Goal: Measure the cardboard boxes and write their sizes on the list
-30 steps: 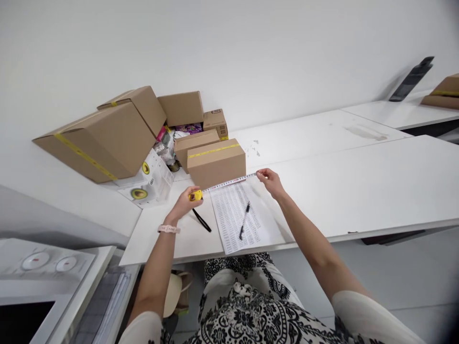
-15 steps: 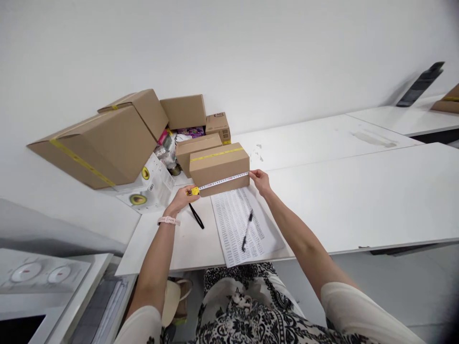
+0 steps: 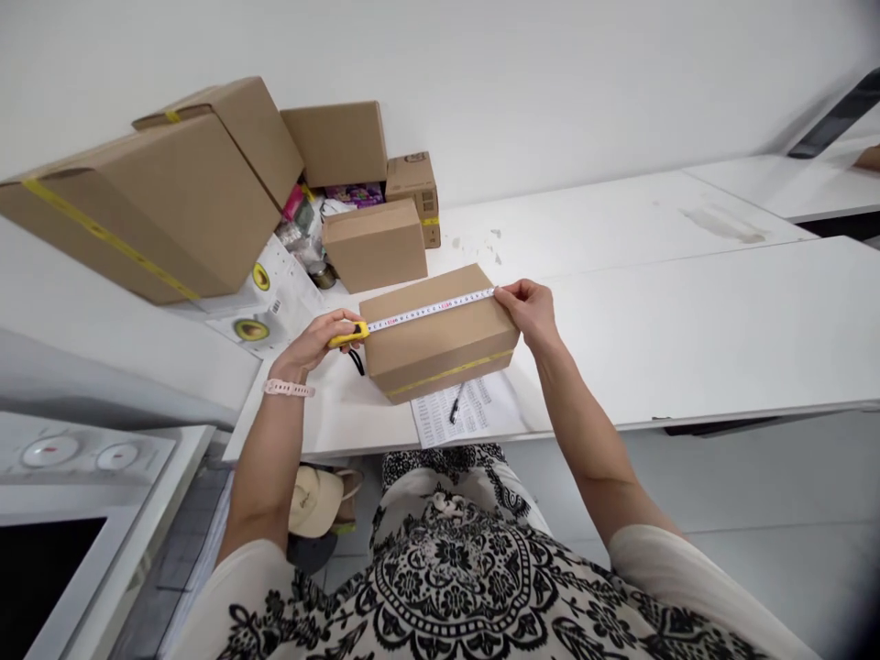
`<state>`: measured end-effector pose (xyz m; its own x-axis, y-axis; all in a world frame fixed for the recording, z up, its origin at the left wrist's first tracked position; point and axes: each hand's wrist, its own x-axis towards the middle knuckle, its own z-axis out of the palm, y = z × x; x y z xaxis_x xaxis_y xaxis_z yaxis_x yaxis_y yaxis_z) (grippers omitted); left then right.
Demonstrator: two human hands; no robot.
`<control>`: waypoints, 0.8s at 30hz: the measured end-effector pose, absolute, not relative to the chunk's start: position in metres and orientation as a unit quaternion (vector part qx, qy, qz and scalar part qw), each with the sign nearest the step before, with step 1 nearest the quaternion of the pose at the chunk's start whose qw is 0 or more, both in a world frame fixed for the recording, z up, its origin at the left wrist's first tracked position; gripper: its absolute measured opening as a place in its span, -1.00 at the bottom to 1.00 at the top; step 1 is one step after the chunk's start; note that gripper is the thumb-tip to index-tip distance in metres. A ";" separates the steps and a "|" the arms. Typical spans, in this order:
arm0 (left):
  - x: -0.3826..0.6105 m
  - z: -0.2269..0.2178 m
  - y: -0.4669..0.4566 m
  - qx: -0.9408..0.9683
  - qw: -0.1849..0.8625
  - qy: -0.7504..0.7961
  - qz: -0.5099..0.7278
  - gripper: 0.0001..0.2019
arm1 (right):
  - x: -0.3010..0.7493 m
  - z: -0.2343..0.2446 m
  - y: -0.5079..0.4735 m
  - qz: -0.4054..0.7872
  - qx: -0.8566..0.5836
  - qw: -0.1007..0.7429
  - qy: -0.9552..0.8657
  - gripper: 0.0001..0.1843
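My left hand is closed around the yellow case of a tape measure, at the left end of a cardboard box. The white blade runs out across the box's upper face. At the right end, the fingers of my right hand pinch the blade's tip against the box edge. Yellow tape lines the box's near side. Beneath it lies a printed sheet, partly covered, with a pen on top. A black wrist strap hangs below the tape case.
Behind stands a smaller cardboard box. Large taped cartons are stacked at the left on a white box with avocado pictures. A microwave sits at lower left. The white table stretches right.
The box has been turned, so its taped side now faces me, and it sits nearer over the paper. The tape has moved from its front side to its upper face. My view has shifted.
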<state>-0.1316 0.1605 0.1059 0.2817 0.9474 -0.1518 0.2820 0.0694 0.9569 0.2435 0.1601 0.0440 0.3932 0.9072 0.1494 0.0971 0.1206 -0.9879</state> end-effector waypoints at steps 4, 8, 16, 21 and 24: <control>-0.123 0.104 0.160 0.604 0.520 0.509 0.324 -0.64 | 0.250 0.036 0.178 0.374 -0.564 0.588 -0.443 -0.81; -0.117 0.110 0.158 0.618 0.502 0.524 0.304 -0.62 | 0.254 0.034 0.196 0.391 -0.549 0.579 -0.458 -0.72; -0.110 0.117 0.154 0.616 0.497 0.542 0.284 -0.56 | 0.254 0.034 0.194 0.343 -0.601 0.540 -0.479 -0.82; -0.111 0.115 0.155 0.613 0.500 0.542 0.284 -0.56 | 0.258 0.040 0.190 0.299 -0.640 0.498 -0.503 -0.92; -0.111 0.113 0.156 0.610 0.503 0.542 0.285 -0.57 | 0.257 0.047 0.185 0.307 -0.645 0.474 -0.515 -0.85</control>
